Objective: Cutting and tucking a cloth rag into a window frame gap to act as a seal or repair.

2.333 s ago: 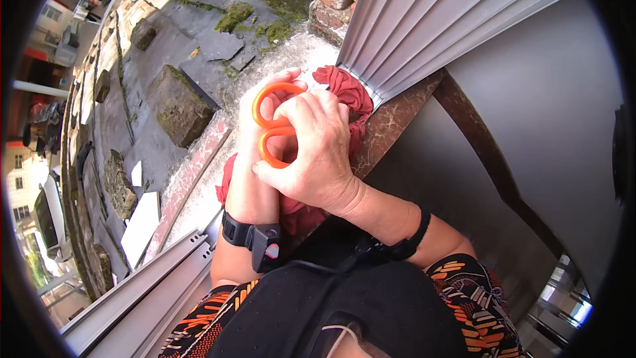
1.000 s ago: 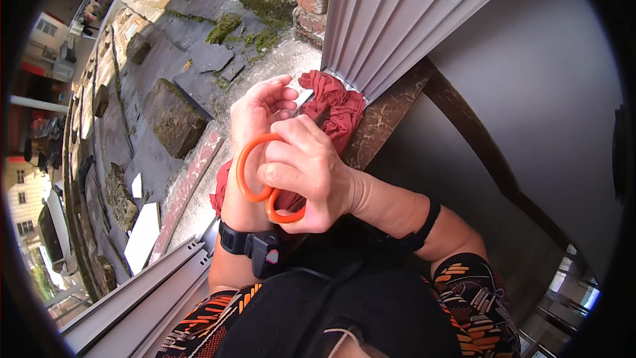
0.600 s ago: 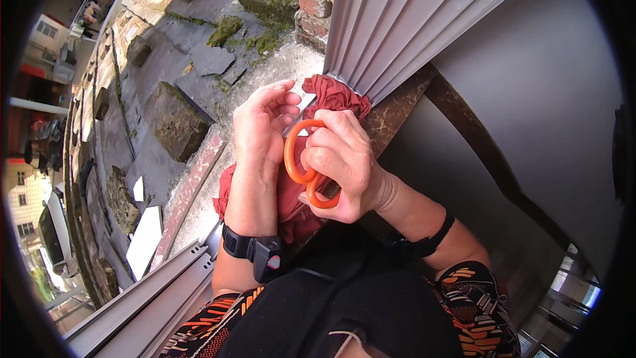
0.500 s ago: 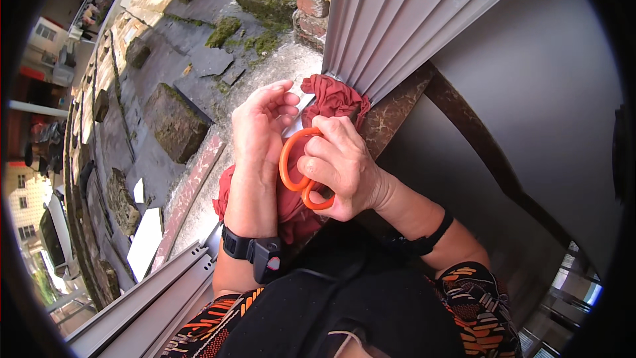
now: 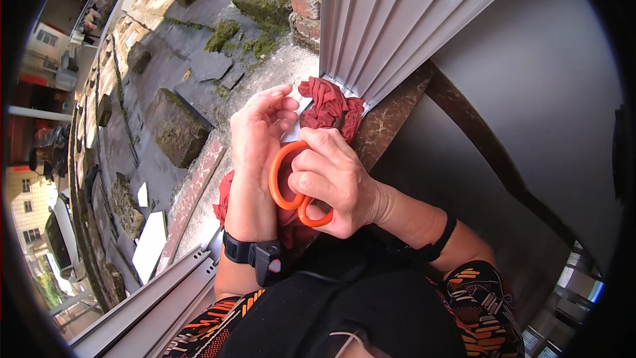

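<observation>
Orange-handled scissors [image 5: 274, 183] are in my right hand [image 5: 339, 180], whose fingers pass through and around the loops. The blades are hidden from view. Close beside them on the left, my left hand [image 5: 254, 129] is raised with its fingers loosely curled and apart, and I see nothing in it. Crumpled dark red cloth [image 5: 322, 102] lies on the sill just beyond both hands. More red cloth [image 5: 225, 200] shows beneath my left wrist and under the scissors. A white strip [image 5: 296, 121] is partly visible between my hands.
A ribbed metal window frame [image 5: 397, 20] rises beyond the cloth, with a brown marbled sill [image 5: 397, 116] beside it. A metal track [image 5: 149, 305] runs at lower left. Outside on the left, mossy stones [image 5: 177, 129] and a white board [image 5: 150, 245] lie on a dark ledge.
My right hand and the scissors have shifted slightly left and toward me. The left hand has barely moved, and the red cloth looks a little rearranged.
</observation>
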`<control>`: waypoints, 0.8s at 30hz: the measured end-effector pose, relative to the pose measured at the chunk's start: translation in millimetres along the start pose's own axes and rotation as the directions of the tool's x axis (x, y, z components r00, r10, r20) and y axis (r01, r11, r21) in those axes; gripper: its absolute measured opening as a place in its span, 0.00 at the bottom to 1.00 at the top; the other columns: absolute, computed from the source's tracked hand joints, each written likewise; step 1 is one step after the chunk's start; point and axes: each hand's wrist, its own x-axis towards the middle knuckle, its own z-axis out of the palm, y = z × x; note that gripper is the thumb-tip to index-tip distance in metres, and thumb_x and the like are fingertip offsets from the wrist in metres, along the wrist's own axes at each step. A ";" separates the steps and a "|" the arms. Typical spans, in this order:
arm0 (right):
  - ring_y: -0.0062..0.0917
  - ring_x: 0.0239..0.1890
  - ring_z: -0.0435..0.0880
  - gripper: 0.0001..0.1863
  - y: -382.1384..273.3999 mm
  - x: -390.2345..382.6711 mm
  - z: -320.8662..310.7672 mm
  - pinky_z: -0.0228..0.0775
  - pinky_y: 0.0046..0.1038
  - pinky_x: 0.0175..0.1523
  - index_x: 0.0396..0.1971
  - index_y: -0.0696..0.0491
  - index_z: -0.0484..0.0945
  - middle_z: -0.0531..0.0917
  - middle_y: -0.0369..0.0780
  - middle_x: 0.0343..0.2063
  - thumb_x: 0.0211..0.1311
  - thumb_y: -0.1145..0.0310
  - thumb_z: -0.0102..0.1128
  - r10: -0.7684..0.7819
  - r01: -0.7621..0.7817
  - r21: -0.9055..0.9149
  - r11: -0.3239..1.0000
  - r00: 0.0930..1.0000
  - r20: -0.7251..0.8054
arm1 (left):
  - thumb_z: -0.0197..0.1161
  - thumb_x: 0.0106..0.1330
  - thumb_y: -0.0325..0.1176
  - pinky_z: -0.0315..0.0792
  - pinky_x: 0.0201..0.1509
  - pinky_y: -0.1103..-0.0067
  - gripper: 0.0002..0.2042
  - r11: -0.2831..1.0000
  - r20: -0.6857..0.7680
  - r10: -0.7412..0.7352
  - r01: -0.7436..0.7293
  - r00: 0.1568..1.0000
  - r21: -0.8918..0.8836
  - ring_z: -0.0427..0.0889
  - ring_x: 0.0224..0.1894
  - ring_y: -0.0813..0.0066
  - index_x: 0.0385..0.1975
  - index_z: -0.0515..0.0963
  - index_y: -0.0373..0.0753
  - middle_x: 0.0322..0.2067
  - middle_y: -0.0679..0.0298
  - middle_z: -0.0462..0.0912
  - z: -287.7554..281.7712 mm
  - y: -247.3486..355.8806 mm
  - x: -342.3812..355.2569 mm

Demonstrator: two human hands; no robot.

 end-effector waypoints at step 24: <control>0.55 0.61 0.75 0.16 -22.9 -29.3 -26.3 0.70 0.48 0.63 0.39 0.54 0.76 0.79 0.45 0.47 0.46 0.76 0.62 0.125 -0.125 0.038 0.991 0.992 0.008 | 0.58 0.72 0.32 0.73 0.40 0.79 0.13 0.996 0.007 0.020 -0.021 1.000 0.088 0.82 0.34 0.71 0.48 0.81 0.30 0.33 0.59 0.85 -0.9 1.0 -2.5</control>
